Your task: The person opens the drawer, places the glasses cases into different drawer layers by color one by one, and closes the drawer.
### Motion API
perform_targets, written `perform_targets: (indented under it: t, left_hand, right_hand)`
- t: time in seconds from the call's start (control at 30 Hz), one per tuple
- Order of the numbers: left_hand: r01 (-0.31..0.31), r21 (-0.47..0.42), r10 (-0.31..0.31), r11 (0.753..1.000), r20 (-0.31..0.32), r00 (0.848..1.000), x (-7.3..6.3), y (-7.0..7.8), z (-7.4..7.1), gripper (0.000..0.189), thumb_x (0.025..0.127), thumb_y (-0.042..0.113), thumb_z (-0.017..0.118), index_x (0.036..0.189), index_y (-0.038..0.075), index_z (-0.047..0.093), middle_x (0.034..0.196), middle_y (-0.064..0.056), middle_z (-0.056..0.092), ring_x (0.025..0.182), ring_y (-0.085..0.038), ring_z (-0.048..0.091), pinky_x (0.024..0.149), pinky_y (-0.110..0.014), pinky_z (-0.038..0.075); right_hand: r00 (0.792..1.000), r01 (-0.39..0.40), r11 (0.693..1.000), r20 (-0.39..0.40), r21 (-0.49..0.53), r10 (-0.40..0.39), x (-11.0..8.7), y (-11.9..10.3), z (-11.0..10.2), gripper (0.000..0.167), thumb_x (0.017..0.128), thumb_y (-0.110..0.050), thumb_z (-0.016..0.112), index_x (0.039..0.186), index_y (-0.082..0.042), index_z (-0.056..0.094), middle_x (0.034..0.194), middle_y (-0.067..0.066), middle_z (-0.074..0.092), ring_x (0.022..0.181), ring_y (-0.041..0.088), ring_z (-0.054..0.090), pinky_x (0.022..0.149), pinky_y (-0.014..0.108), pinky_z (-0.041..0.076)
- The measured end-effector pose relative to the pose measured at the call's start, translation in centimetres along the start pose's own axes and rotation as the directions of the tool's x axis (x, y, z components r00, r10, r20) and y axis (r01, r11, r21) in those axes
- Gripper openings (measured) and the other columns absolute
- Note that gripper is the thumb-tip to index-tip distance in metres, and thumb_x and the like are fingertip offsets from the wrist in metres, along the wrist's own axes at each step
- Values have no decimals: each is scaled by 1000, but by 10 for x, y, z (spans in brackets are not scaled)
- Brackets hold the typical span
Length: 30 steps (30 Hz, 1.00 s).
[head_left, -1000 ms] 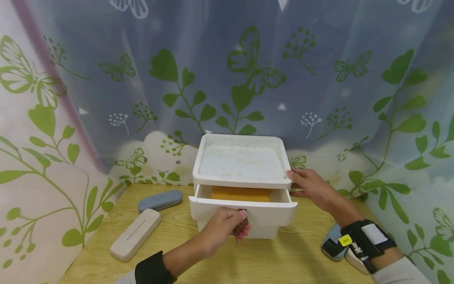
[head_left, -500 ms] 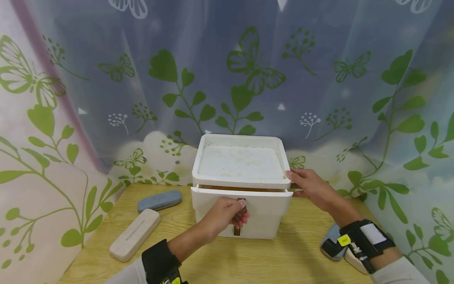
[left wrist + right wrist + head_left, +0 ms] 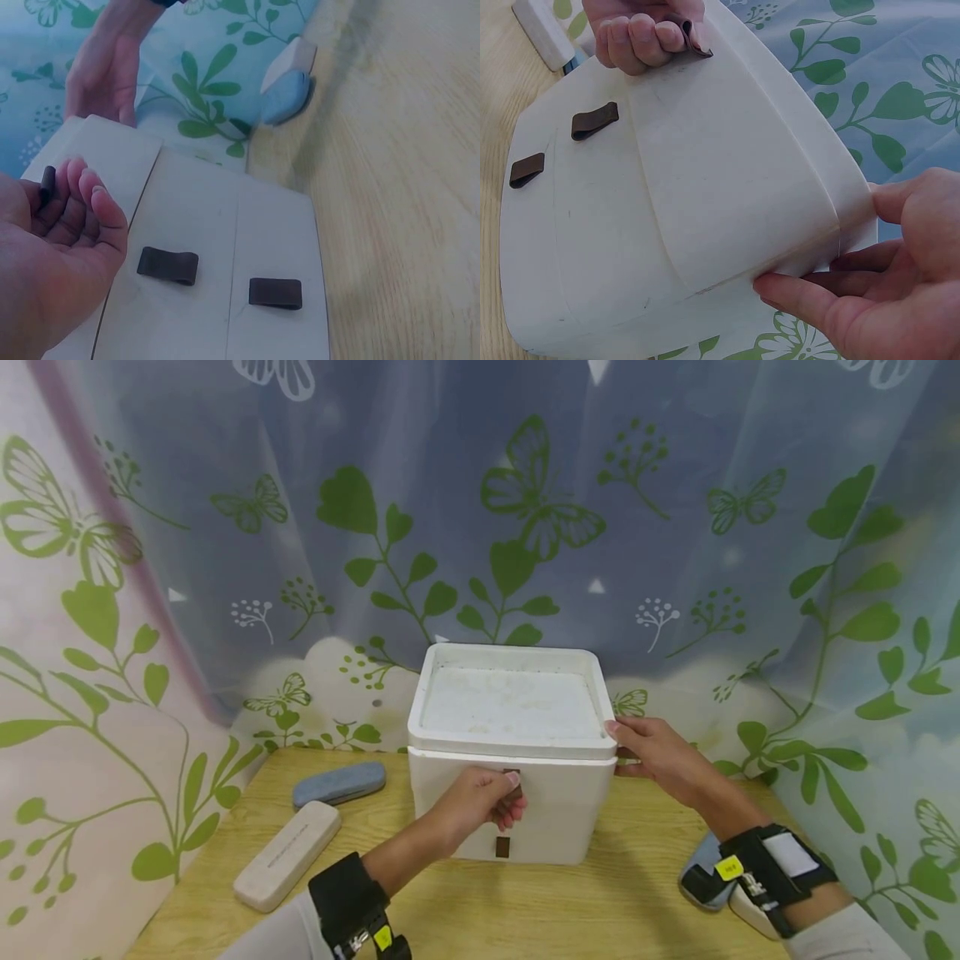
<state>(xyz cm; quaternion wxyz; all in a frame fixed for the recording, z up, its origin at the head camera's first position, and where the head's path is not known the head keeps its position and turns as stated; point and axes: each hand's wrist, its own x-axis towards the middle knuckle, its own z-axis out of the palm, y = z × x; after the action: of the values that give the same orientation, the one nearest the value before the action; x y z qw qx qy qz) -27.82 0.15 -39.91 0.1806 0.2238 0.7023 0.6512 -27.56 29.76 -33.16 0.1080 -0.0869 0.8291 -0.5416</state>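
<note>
White plastic drawer unit [image 3: 558, 810] stands central on the wood-grain desk [image 3: 555, 910]; its top drawer [image 3: 735, 165], ajar half a second ago, now sits flush, so closing appears complete. Left hand [image 3: 474, 800] pinches the brown pull tab [image 3: 48, 184]; right hand [image 3: 662, 756], fingers extended, rests against the unit's 3 o'clock side. Blue case [image 3: 339, 783] at 9 o'clock; printed curtain [image 3: 450, 435] at 12.

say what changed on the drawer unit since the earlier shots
The top drawer slid inward, from partly open to closed; the left hand moved forward with it, pinching its brown pull tab. The right hand stayed on the white drawer unit; the eyeglass cases stayed put.
</note>
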Motion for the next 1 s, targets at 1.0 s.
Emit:
perform_targets:
  t: [1.0]
  left_hand:
    - [-16, 124, 13, 992, 25, 1000, 1, -2, -8, 44, 110, 28, 52, 106, -12, 70, 85, -8, 72, 72, -12, 65, 71, -27, 60]
  right_hand:
    - [1000, 16, 1000, -1, -8, -16, 0, 1, 1, 68, 113, -40, 42, 162, 4, 24, 161, 31, 37, 145, 47, 45, 113, 50, 50]
